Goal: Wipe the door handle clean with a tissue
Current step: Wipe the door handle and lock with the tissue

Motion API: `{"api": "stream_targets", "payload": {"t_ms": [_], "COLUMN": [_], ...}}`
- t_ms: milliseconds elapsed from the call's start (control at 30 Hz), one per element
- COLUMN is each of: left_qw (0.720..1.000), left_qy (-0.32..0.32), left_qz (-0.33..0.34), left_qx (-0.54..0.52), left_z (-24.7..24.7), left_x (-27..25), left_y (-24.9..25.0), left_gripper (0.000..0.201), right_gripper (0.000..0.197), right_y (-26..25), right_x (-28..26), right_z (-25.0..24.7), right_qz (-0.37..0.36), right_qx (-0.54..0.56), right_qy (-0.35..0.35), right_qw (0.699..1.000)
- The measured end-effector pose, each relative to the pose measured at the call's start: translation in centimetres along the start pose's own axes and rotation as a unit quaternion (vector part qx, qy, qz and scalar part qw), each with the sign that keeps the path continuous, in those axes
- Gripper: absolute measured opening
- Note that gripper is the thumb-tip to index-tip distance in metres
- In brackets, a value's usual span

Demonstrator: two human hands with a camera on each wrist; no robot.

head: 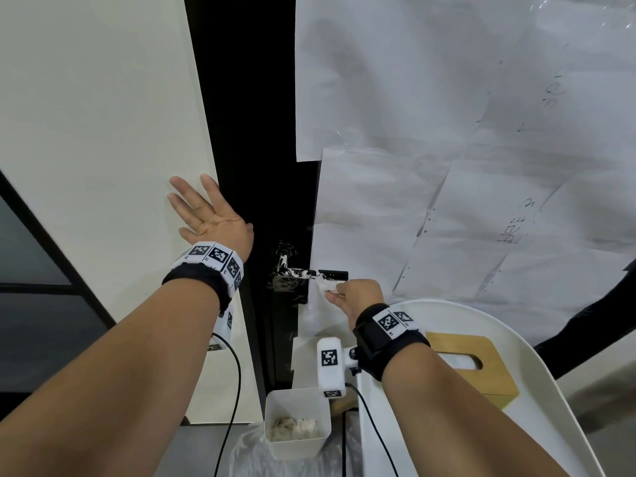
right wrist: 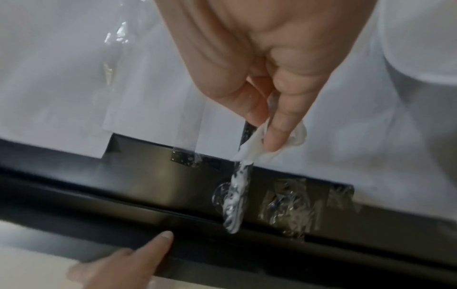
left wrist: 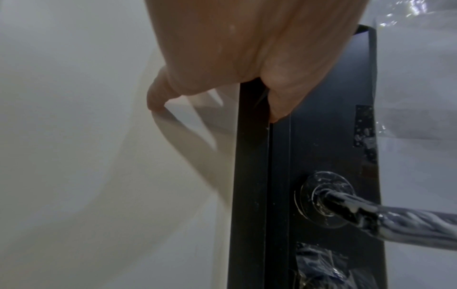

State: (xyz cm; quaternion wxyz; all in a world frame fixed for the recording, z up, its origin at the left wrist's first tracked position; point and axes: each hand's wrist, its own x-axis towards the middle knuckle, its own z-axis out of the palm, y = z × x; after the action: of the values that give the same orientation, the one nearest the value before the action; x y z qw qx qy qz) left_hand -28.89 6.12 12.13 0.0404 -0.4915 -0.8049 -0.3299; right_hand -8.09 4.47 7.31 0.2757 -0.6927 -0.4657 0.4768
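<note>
A black lever door handle smeared with white residue sticks out of the dark door edge; it also shows in the left wrist view and the right wrist view. My right hand pinches a crumpled white tissue and holds it against the handle, near the middle of the lever. My left hand lies flat with fingers spread on the white wall left of the door frame; its thumb side touches the black frame.
A white tub with used tissues stands below the handle over a plastic bag. A wooden tissue box sits on a white tray at the right. Paper sheets cover the door.
</note>
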Motion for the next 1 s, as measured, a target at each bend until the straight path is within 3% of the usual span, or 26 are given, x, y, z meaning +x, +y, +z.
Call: {"api": "stream_targets", "payload": {"t_ms": [67, 133, 233, 300, 433, 533, 633, 867, 1000], "left_qw": [1.000, 1.000, 1.000, 1.000, 1.000, 1.000, 1.000, 1.000, 1.000], "left_qy": [0.000, 0.002, 0.002, -0.001, 0.000, 0.004, 0.001, 0.009, 0.016], "left_qz": [0.000, 0.005, 0.008, 0.006, 0.001, -0.001, -0.002, 0.004, 0.006], "left_qx": [-0.001, -0.003, -0.005, -0.001, 0.001, 0.000, 0.003, 0.001, 0.003], "left_z": [0.0, 0.1, 0.1, 0.1, 0.1, 0.1, 0.2, 0.5, 0.5], "left_x": [0.0, 0.0, 0.0, 0.1, 0.1, 0.0, 0.1, 0.1, 0.1], "left_y": [0.0, -0.1, -0.2, -0.1, 0.0, 0.0, 0.0, -0.2, -0.2], "left_gripper": [0.105, 0.105, 0.105, 0.105, 0.105, 0.106, 0.106, 0.107, 0.106], "right_gripper": [0.010, 0.016, 0.018, 0.015, 0.017, 0.022, 0.015, 0.024, 0.028], "right_y": [-0.4, -0.6, -1.6, -2.4, -2.5, -2.0, -1.1, -0.7, -1.2], "right_x": [-0.2, -0.7, -1.2, -1.7, -1.3, -0.3, 0.3, -0.2, 0.5], "right_z": [0.4, 1.0, 1.3, 0.6, -1.3, -2.0, -1.2, -0.5, -1.1], "right_qz": [0.012, 0.039, -0.017, -0.090, -0.250, -0.275, -0.277, -0.327, -0.325], "right_qx": [0.226, 0.336, 0.164, 0.042, -0.109, -0.213, -0.319, -0.409, -0.347], "right_qy": [-0.048, -0.072, -0.077, -0.017, 0.098, 0.139, 0.118, 0.082, 0.104], "right_qw": [0.973, 0.938, 0.983, 0.995, 0.957, 0.927, 0.899, 0.848, 0.874]}}
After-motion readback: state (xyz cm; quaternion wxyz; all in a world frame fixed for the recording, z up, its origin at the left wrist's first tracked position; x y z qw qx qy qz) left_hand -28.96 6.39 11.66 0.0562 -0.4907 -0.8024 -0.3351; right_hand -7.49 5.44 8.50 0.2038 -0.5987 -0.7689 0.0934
